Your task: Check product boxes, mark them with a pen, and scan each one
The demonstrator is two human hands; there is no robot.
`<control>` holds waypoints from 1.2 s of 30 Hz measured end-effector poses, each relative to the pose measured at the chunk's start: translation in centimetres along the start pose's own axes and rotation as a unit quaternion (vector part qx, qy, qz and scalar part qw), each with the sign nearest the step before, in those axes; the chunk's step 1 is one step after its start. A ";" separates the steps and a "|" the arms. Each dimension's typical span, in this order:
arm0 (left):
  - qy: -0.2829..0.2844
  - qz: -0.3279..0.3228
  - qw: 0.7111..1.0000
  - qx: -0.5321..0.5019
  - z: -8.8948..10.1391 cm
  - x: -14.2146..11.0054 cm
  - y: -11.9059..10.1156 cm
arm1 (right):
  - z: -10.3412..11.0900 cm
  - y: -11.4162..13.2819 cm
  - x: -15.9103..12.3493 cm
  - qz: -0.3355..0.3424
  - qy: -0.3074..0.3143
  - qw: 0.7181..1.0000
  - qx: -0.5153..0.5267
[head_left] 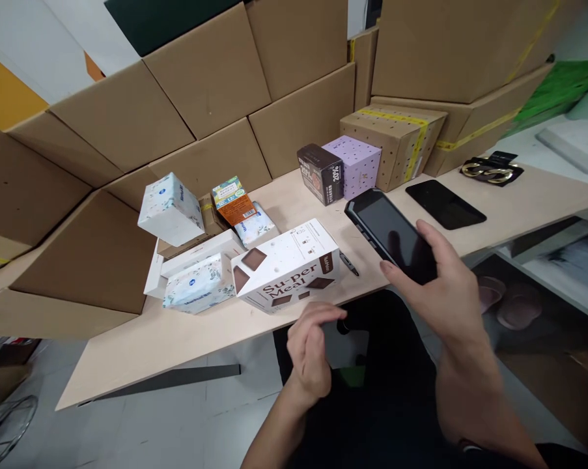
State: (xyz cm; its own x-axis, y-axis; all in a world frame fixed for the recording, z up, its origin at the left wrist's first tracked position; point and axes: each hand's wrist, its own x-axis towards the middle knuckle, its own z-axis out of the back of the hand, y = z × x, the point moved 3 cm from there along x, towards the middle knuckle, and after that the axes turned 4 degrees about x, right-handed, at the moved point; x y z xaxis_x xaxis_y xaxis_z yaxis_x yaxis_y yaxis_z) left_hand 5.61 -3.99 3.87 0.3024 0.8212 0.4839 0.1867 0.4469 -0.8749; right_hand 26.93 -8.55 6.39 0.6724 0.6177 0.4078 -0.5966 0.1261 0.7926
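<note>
My right hand (443,286) grips a black handheld device (386,231) with a dark screen, held tilted over the front edge of the light wooden table (176,339). My left hand (313,345) hovers below the table edge with fingers curled together; whether anything is in it cannot be seen. Just beyond the left hand lies a white "Super Meal" box (286,264) with brown squares printed on it. A dark pen (348,264) rests on the table between that box and the device.
Tissue packs (171,208) and an orange carton (232,198) sit at the left. A dark box (320,172), a lilac box (358,163) and a taped cardboard box (396,140) stand behind. A black phone (445,204) lies right. Cardboard boxes (210,78) line the back.
</note>
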 end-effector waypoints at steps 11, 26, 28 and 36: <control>0.015 0.282 0.889 -0.359 -7.1 5.0 -3.2 | 2.5 4.8 -2.2 0.133 0.032 0.990 0.037; -0.026 0.310 0.871 -0.379 -6.5 5.8 -3.9 | 1.0 6.4 -1.9 0.212 0.038 0.976 0.022; -0.033 0.312 0.867 -0.388 -6.4 5.8 -3.9 | 0.9 6.5 -1.8 0.225 0.039 0.973 0.025; -0.047 0.310 0.857 -0.408 -5.8 5.7 -3.7 | 0.6 6.7 -1.6 0.257 0.054 0.964 0.031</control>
State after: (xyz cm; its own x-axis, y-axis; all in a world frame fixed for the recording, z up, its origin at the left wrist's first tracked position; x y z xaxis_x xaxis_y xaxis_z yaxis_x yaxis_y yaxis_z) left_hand 12.09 -3.00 10.00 0.5108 0.8532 -0.1060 0.6213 -0.4515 -0.6405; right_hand 22.14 -9.12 11.31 0.2431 0.6635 0.7076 -0.8090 -0.2638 0.5253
